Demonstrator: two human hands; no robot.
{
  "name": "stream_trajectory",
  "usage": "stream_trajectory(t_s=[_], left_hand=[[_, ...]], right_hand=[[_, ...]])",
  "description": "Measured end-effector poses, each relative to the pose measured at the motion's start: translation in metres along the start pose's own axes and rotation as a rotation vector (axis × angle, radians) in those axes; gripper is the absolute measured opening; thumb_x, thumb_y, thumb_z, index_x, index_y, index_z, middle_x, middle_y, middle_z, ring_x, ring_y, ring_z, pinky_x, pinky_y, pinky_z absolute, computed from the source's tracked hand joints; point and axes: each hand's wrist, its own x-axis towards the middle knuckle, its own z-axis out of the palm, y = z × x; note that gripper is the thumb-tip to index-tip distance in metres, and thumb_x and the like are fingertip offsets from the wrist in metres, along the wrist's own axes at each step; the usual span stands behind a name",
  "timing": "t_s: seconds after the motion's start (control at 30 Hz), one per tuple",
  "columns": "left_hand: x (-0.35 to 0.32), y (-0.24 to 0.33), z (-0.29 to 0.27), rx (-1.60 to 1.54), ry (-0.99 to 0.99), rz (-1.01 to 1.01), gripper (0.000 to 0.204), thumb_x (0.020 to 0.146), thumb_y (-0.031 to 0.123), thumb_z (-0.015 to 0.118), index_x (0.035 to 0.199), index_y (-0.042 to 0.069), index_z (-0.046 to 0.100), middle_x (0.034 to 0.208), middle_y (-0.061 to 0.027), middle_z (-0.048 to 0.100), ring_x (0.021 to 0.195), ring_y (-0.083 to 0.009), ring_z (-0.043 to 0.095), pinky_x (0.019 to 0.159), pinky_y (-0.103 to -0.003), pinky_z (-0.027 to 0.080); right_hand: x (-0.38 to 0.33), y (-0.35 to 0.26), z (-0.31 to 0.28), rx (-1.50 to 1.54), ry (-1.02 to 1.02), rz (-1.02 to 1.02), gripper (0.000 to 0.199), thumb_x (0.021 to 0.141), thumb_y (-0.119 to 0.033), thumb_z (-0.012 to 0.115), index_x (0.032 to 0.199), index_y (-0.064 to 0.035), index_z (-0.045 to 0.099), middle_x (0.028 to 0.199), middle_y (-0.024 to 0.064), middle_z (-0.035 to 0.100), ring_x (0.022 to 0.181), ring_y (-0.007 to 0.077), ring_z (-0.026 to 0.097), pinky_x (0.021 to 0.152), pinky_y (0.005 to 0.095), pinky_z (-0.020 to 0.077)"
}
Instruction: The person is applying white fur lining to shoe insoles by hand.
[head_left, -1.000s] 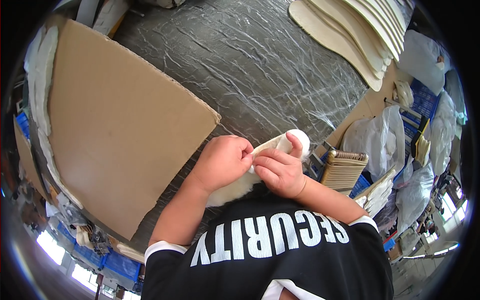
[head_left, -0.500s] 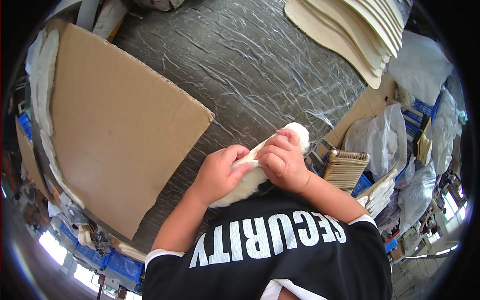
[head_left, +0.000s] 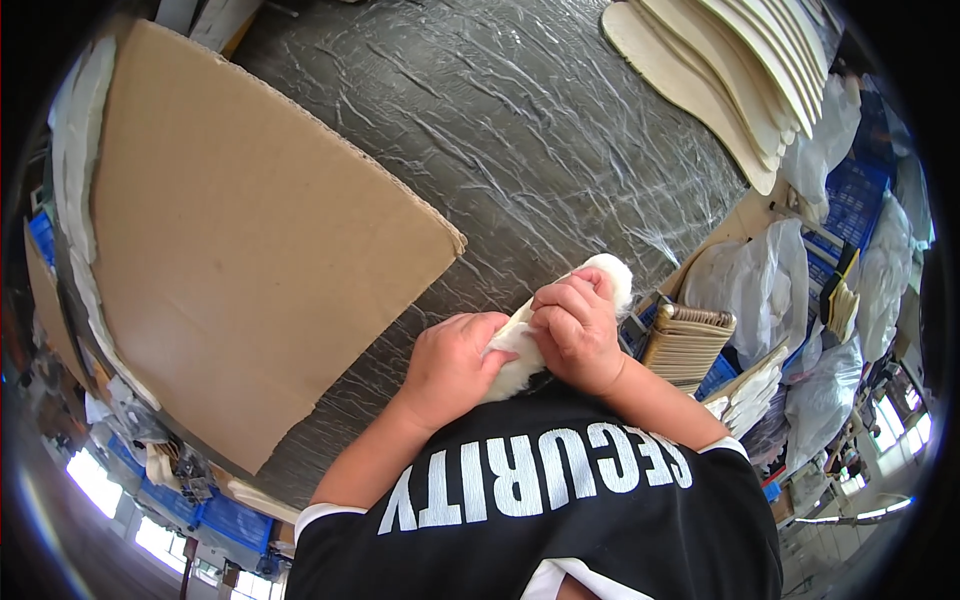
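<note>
Between my hands, close to my chest at the table's near edge, is a white fleecy insole (head_left: pixel 512 375) with a smooth cream side turned up in part. Its fluffy rounded end sticks out past my right hand. My left hand (head_left: pixel 452 365) pinches its edge with the thumb on top. My right hand (head_left: pixel 578 330) has its fingers curled over the piece, closed on it farther up. Much of the insole is hidden behind my fingers and against my shirt.
A large brown cardboard sheet (head_left: pixel 270 235) covers the table's left side. Wrinkled plastic film (head_left: pixel 440 110) lies over the dark tabletop. Cream insoles (head_left: pixel 690 80) are fanned at the far right. Beside my right arm stand a bundle of insoles (head_left: pixel 690 345), plastic bags (head_left: pixel 755 285) and blue crates (head_left: pixel 855 205).
Both hands have shifted slightly right along with the insole. My left thumb has moved along its edge. The whole view has moved a little.
</note>
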Motion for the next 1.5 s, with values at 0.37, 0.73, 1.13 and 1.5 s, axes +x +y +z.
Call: stream_trajectory(t_s=[0.37, 0.73, 1.13, 1.5], left_hand=[[0.001, 0.001, 0.007, -0.047, 0.081, -0.047, 0.012, 0.087, 0.011, 0.065, 0.094, 0.001, 0.067, 0.081, -0.0173, 0.067, 0.075, -0.0357, 0.066, 0.067, -0.041, 0.052], [-0.002, -0.001, 0.015, 0.118, 0.222, 0.164, 0.006, 0.082, 0.005, 0.065, 0.088, 0.003, 0.065, 0.077, -0.0132, 0.066, 0.07, -0.0321, 0.064, 0.066, -0.041, 0.048], [-0.006, 0.017, 0.022, 0.228, 0.273, 0.201, 0.017, 0.076, 0.001, 0.067, 0.092, 0.004, 0.064, 0.082, -0.0092, 0.068, 0.074, -0.027, 0.064, 0.071, -0.04, 0.042], [0.007, 0.04, 0.022, 0.204, 0.235, 0.023, 0.016, 0.076, 0.008, 0.071, 0.091, 0.003, 0.065, 0.083, -0.0102, 0.069, 0.076, -0.0281, 0.064, 0.073, -0.04, 0.044]], right_hand=[[0.004, -0.004, -0.002, -0.046, -0.009, 0.044, 0.025, 0.06, -0.008, 0.075, 0.079, -0.0107, 0.057, 0.092, 0.0015, 0.062, 0.081, 0.0203, 0.059, 0.081, 0.0418, 0.0394], [0.025, 0.003, -0.048, -0.05, -0.348, 0.07, 0.035, 0.065, -0.015, 0.08, 0.095, -0.0125, 0.063, 0.085, -0.0014, 0.062, 0.089, 0.0214, 0.058, 0.094, 0.0484, 0.0347], [0.018, 0.022, -0.036, 0.023, -0.273, -0.019, 0.019, 0.064, -0.015, 0.079, 0.077, -0.0138, 0.064, 0.074, -0.0032, 0.057, 0.078, 0.0193, 0.055, 0.084, 0.0451, 0.0373], [0.015, 0.031, -0.028, 0.004, -0.187, -0.084, 0.02, 0.064, -0.016, 0.077, 0.076, -0.0136, 0.062, 0.075, -0.0033, 0.059, 0.073, 0.0186, 0.054, 0.075, 0.0435, 0.0374]])
